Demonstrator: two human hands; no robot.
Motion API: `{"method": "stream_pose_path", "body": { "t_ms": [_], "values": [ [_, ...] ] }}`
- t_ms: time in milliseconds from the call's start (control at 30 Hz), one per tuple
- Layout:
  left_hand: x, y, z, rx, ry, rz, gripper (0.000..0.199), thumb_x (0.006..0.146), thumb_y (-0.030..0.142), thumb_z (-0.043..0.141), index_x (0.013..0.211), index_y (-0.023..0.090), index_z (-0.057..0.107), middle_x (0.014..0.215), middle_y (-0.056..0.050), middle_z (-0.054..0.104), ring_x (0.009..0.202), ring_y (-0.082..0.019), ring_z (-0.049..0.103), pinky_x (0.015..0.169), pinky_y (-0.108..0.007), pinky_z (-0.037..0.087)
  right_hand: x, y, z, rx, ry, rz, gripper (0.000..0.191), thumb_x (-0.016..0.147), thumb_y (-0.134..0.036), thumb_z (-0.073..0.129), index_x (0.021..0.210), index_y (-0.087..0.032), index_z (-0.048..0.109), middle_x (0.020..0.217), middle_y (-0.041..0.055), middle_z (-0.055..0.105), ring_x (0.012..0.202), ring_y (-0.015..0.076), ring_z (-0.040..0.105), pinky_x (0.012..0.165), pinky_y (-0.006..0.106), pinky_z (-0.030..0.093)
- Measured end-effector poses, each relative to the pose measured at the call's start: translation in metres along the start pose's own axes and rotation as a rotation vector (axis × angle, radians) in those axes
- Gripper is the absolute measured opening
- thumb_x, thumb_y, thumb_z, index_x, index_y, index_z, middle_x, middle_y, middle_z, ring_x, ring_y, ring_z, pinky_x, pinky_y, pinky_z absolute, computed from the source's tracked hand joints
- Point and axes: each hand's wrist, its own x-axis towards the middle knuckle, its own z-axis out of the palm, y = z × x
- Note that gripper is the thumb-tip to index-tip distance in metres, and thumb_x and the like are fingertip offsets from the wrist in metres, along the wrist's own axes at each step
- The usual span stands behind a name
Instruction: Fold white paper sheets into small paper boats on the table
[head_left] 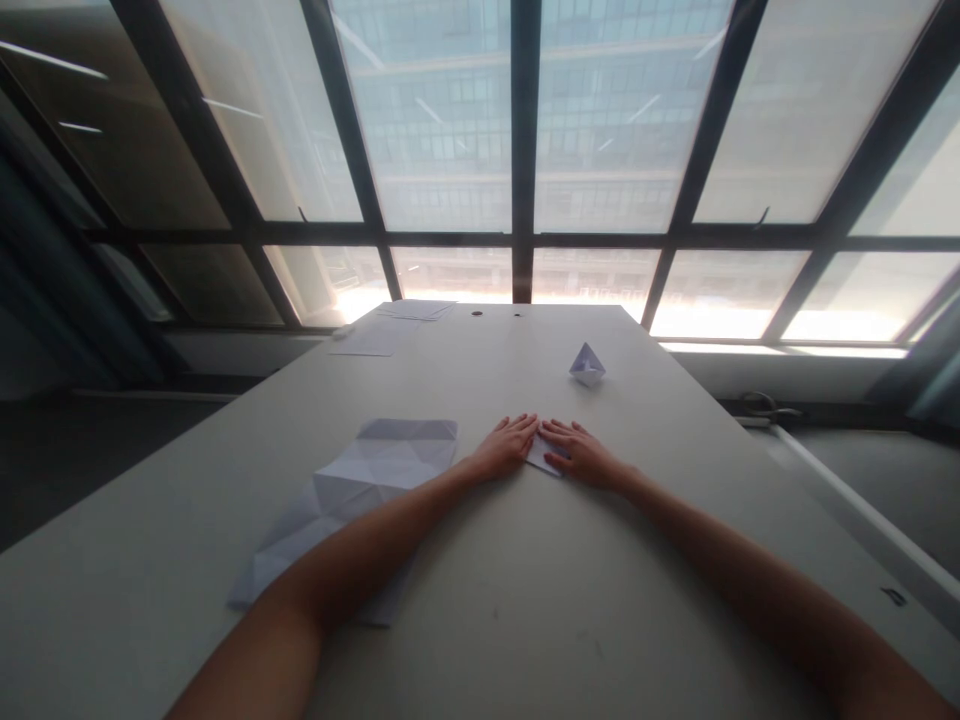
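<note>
A small piece of folded white paper [545, 457] lies flat on the white table [480, 560] under my hands. My left hand [508, 446] lies on its left side, palm down, fingers stretched out. From the right, my right hand [580, 453] rests flat on the paper with its fingers spread. The fingertips of both hands nearly meet at the paper's far end. Much of the paper is hidden beneath them. Beyond my right hand a folded paper boat [587, 366] stands upright on the table.
Large creased paper sheets [382, 455] lie at the left, partly under my left forearm. More flat sheets [371, 337] are at the far left of the table. Large windows rise beyond the table's far edge. A small dark object [894, 596] sits near the right edge.
</note>
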Motion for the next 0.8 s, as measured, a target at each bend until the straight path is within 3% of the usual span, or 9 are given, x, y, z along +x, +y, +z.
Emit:
{"method": "stream_pose_path", "body": {
  "t_ms": [133, 233, 300, 467, 600, 800],
  "values": [
    [0.003, -0.005, 0.001, -0.052, 0.107, 0.021, 0.047, 0.101, 0.021, 0.032, 0.145, 0.022, 0.048, 0.150, -0.006, 0.048, 0.142, -0.022, 0.039, 0.118, -0.044, 0.027, 0.002, 0.004, 0.000, -0.049, 0.001, 0.092, 0.052, 0.099, -0.038, 0.046, 0.149, -0.024, 0.043, 0.156, 0.0099, 0.038, 0.147, 0.0261, 0.029, 0.118, 0.055, 0.018],
    [0.004, -0.003, -0.001, -0.084, 0.167, 0.149, 0.040, 0.102, 0.023, 0.037, 0.136, 0.020, 0.057, 0.142, -0.008, 0.057, 0.136, -0.019, 0.048, 0.116, -0.037, 0.033, 0.002, 0.007, 0.000, -0.094, 0.030, 0.168, 0.049, 0.099, -0.035, 0.045, 0.146, -0.022, 0.047, 0.155, 0.0106, 0.039, 0.146, 0.0268, 0.031, 0.118, 0.055, 0.020],
    [0.003, 0.001, -0.002, -0.089, 0.134, 0.232, 0.040, 0.103, 0.030, 0.039, 0.138, 0.021, 0.056, 0.142, -0.008, 0.057, 0.135, -0.019, 0.049, 0.116, -0.036, 0.034, 0.002, 0.010, 0.000, -0.124, 0.062, 0.216, 0.048, 0.099, -0.034, 0.045, 0.145, -0.020, 0.049, 0.154, 0.0114, 0.041, 0.145, 0.0275, 0.033, 0.117, 0.055, 0.021],
    [-0.002, 0.006, -0.006, 0.008, -0.012, 0.274, 0.056, 0.100, 0.051, 0.047, 0.148, 0.024, 0.042, 0.155, -0.010, 0.040, 0.145, -0.025, 0.034, 0.120, -0.044, 0.023, 0.001, 0.011, -0.002, -0.162, 0.120, 0.304, 0.048, 0.097, -0.028, 0.047, 0.142, -0.013, 0.052, 0.152, 0.0155, 0.044, 0.143, 0.0282, 0.036, 0.118, 0.051, 0.023],
    [-0.006, 0.007, -0.009, 0.055, -0.088, 0.276, 0.068, 0.099, 0.061, 0.039, 0.155, 0.024, 0.030, 0.161, -0.011, 0.026, 0.150, -0.027, 0.020, 0.121, -0.048, 0.014, 0.001, 0.010, -0.003, -0.142, 0.130, 0.308, 0.048, 0.095, -0.026, 0.048, 0.140, -0.012, 0.053, 0.150, 0.0170, 0.045, 0.143, 0.0280, 0.037, 0.118, 0.049, 0.025],
    [-0.007, 0.009, -0.009, 0.080, -0.119, 0.173, 0.070, 0.102, 0.061, 0.022, 0.158, 0.019, 0.020, 0.163, -0.013, 0.018, 0.151, -0.028, 0.015, 0.120, -0.050, 0.013, 0.001, 0.013, 0.000, -0.088, 0.136, 0.162, 0.045, 0.094, -0.024, 0.050, 0.137, -0.015, 0.057, 0.147, 0.0158, 0.050, 0.140, 0.0234, 0.042, 0.118, 0.039, 0.028]
  ]
}}
